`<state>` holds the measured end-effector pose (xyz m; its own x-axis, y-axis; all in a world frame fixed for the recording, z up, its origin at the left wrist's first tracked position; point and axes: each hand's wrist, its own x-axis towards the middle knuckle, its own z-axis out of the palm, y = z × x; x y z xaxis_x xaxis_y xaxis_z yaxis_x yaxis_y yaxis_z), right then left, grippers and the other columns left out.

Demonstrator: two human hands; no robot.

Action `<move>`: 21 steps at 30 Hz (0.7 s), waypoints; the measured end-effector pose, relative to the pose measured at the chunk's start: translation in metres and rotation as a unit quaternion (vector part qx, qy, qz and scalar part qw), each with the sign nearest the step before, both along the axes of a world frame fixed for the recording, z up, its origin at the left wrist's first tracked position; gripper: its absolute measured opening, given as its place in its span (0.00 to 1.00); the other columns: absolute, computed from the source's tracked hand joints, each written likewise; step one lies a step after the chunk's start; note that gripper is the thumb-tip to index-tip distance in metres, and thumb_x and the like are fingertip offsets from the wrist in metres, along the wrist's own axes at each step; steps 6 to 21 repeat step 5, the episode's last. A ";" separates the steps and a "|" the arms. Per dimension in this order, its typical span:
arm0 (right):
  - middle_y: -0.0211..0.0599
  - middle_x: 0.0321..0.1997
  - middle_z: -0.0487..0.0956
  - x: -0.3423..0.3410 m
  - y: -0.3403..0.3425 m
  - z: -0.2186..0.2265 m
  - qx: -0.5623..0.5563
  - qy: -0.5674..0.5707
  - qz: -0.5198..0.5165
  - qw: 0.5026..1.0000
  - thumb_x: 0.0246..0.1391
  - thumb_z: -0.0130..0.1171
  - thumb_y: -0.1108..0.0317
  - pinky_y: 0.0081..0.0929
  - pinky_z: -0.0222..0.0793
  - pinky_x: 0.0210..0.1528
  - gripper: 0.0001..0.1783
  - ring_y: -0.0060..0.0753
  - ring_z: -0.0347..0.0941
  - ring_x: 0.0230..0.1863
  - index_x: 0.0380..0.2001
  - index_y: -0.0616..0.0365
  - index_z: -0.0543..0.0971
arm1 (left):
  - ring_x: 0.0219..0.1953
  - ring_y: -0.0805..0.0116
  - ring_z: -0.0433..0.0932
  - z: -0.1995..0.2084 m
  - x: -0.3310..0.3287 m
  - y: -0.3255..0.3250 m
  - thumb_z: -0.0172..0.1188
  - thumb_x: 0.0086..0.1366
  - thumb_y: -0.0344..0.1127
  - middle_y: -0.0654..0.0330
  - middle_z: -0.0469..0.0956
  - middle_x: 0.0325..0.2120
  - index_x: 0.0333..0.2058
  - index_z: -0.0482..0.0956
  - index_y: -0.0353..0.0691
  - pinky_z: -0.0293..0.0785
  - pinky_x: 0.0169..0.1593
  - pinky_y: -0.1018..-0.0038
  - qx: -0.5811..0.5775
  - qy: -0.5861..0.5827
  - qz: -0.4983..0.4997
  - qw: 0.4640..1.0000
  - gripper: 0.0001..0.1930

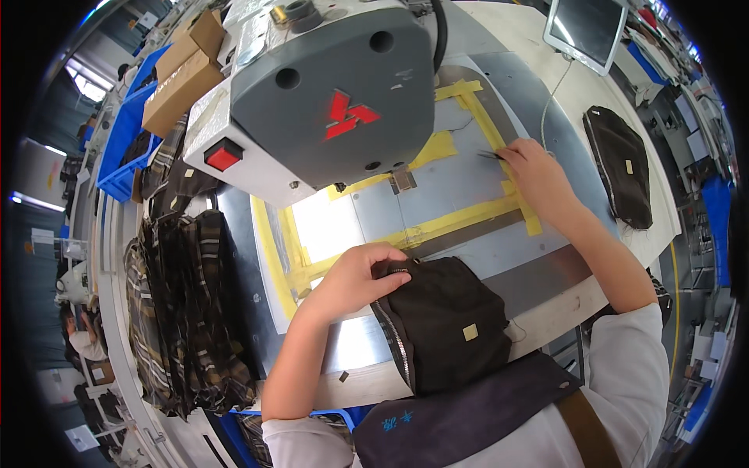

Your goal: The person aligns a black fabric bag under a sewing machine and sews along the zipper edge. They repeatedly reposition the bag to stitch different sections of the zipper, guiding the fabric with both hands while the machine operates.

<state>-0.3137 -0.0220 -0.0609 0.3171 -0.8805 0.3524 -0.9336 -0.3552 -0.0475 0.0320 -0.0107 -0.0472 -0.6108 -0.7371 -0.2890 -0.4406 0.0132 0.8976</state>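
Observation:
A dark brown fabric pouch (pixel 449 312) with a zipper along its left edge lies at the near edge of the sewing machine's work plate (pixel 460 168). My left hand (pixel 355 279) is closed on the pouch's upper left corner, thumb and fingers pinching the cloth by the zipper end. Out over the plate, my right hand (pixel 540 179) grips a small dark metal tool (pixel 490 155) with two thin points, like thread snips or tweezers. Most of that tool is hidden in the fingers. A small pale yellow patch (pixel 470 333) sits on the pouch.
The grey machine head (pixel 335 101) overhangs the plate, with a red switch (pixel 224 155) on its side. Yellow tape (pixel 468 214) borders the plate. Plaid and brown pieces (pixel 187 312) are piled at left. Another brown pouch (pixel 620 168) and a screen (pixel 587 31) are at right.

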 end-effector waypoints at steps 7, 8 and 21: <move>0.38 0.44 0.71 0.011 -0.007 0.006 0.130 -0.011 -0.060 0.990 0.50 0.57 0.76 0.36 0.71 0.47 0.22 0.40 0.69 0.53 0.50 0.54 0.73 | 0.28 0.76 0.68 -0.005 0.007 -0.005 0.66 0.59 0.35 0.63 0.75 0.25 0.42 0.79 0.32 0.67 0.34 0.77 0.015 0.003 -0.016 1.000 0.15; 0.38 0.44 0.71 0.011 -0.007 0.006 0.130 -0.011 -0.060 0.990 0.50 0.57 0.76 0.36 0.71 0.47 0.22 0.40 0.69 0.53 0.50 0.54 0.73 | 0.28 0.76 0.68 -0.005 0.007 -0.005 0.66 0.59 0.35 0.63 0.75 0.25 0.42 0.79 0.32 0.67 0.34 0.77 0.015 0.003 -0.016 1.000 0.15; 0.38 0.44 0.71 0.011 -0.007 0.006 0.130 -0.011 -0.060 0.990 0.50 0.57 0.76 0.36 0.71 0.47 0.22 0.40 0.69 0.53 0.50 0.54 0.73 | 0.28 0.76 0.68 -0.005 0.007 -0.005 0.66 0.59 0.35 0.63 0.75 0.25 0.42 0.79 0.32 0.67 0.34 0.77 0.015 0.003 -0.016 1.000 0.15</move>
